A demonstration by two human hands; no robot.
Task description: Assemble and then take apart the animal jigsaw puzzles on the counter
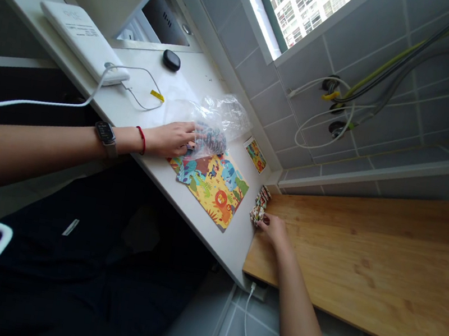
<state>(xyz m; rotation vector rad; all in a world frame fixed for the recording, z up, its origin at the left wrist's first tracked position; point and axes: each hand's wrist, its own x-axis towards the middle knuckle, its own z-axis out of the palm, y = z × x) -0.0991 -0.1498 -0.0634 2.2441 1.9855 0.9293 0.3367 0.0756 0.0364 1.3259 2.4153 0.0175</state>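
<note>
Kitchen-like corner, shot from above at a tilt. Grey wall tiles (437, 65) are running along the far side, with a window (293, 3) above and bundled cables and hoses (391, 86) crossing the wall at far right. A white countertop (213, 240) is stretching across the middle, meeting a wooden board (363, 258) at right. At far left, a white power bank (80, 40) is lying on the counter, trailing a white cable (47, 102) toward the near left. A black oval case (171, 60) and a small yellow tag (157, 95) are sitting close by.

Mid-counter, a jungle-animal picture card (215, 189) is lying flat, with a smaller printed card (256, 155) just beyond it against the wall. A clear plastic bag (219, 119) is overlapping the card's far edge, holding multicoloured pieces (210, 140).

The left hand (171, 138), wearing a smartwatch (105, 135) and a red wristband (141, 139), is lying on the bag, its fingers extended over the plastic; whether they are gripping, I cannot tell. The right hand (274, 230) is at the board's edge, its fingertips (266, 219) touching a small stack of printed pieces (258, 207); whether they are clenched on it is also unclear.
</note>
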